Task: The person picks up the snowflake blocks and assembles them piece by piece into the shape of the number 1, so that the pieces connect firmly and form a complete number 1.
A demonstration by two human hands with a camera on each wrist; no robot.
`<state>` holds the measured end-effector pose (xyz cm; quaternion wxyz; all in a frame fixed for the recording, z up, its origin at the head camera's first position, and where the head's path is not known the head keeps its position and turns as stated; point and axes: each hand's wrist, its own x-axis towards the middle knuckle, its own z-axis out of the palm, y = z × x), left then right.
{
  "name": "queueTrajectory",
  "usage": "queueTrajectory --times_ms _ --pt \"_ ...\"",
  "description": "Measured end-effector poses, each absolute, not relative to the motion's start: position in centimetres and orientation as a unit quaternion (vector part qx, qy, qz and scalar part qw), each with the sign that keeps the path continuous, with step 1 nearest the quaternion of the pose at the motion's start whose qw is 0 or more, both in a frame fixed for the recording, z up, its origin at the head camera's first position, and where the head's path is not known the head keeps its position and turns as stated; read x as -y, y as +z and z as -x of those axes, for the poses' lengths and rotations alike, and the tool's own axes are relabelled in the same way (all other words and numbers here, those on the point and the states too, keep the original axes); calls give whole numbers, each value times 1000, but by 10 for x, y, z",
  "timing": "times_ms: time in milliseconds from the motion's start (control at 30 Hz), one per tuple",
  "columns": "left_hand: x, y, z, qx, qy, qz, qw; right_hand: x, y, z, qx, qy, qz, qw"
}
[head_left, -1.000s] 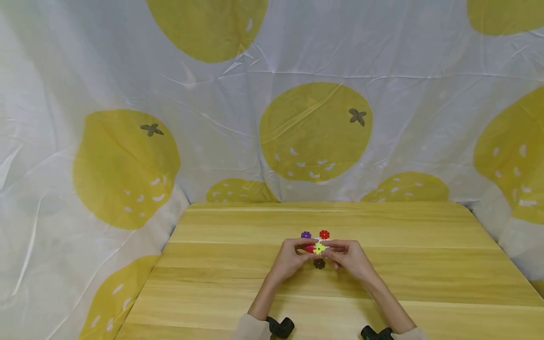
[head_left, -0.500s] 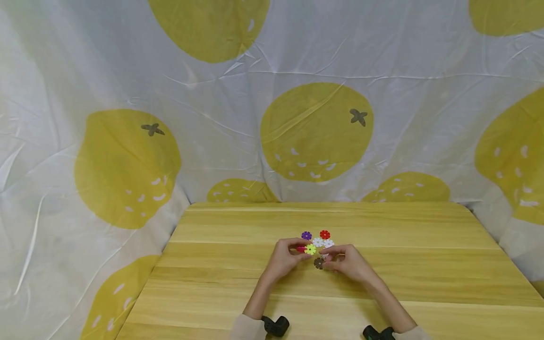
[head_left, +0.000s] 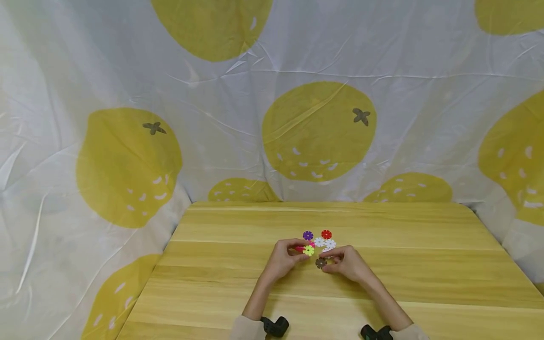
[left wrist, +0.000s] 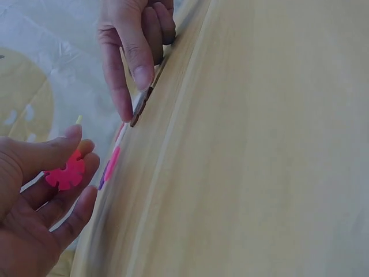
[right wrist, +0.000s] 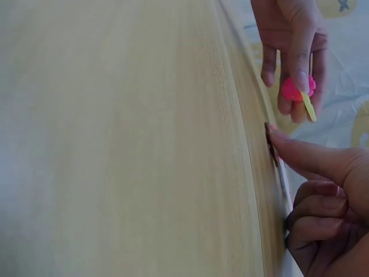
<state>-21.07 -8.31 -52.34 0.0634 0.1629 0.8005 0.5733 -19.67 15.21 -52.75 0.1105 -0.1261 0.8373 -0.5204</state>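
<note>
Seen from head camera, clock centred on brown disc [head_left: 319,265]. Left hand [head_left: 281,257] at 9 o'clock, thumb and fingers pinching notched pink disc [left wrist: 68,178] with yellow disc [head_left: 310,253] attached. Right hand [head_left: 351,262] at 3 o'clock, thumb and forefinger pinching brown disc, low at wooden table [head_left: 425,264]. On table: purple disc [head_left: 305,235], 11 o'clock; red disc [head_left: 324,234], 12; white discs [head_left: 316,242], 12 to 1.
</note>
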Motion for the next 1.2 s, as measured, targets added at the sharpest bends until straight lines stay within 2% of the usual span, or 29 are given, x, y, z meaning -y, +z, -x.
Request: queueTrajectory --times_ms 400,667,1200 --pt "82 -526 208 -785 593 -168 63 -150 -528 194 -855 -495 132 83" --pt "81 -523 209 -794 583 -164 62 -153 -526 193 -783 -586 157 140" --pt "77 -518 209 -805 564 -172 59 -154 -525 198 -740 -656 129 79"
